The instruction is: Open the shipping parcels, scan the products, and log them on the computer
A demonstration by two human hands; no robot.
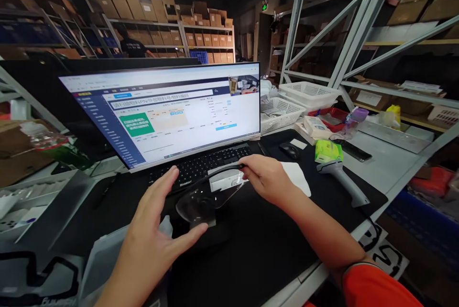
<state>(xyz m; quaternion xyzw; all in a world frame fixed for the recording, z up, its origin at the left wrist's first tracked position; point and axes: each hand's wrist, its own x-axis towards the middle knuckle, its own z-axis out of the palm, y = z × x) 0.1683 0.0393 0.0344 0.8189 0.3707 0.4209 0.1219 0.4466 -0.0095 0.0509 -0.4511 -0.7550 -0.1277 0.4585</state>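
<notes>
My right hand [267,178] pinches the right end of a clear, curved lens-like piece with a black strip along its top [215,173], held above the black desk mat [244,249]. The see-through part [195,204] hangs down toward the left. To its left is my left hand [158,225], open, with thumb and fingers spread and nothing in its grip. Beneath and behind the piece lie a black keyboard [193,166] and a white sheet [296,178]. Near my left wrist is a translucent plastic bag [103,249].
A lit monitor [186,120] stands behind the keyboard. To the right are a mouse [289,150], a green packet [328,150], a grey barcode scanner [342,180] and a phone [353,150]. White baskets [283,113] stand behind. A black frame-shaped part [53,273] lies lower left.
</notes>
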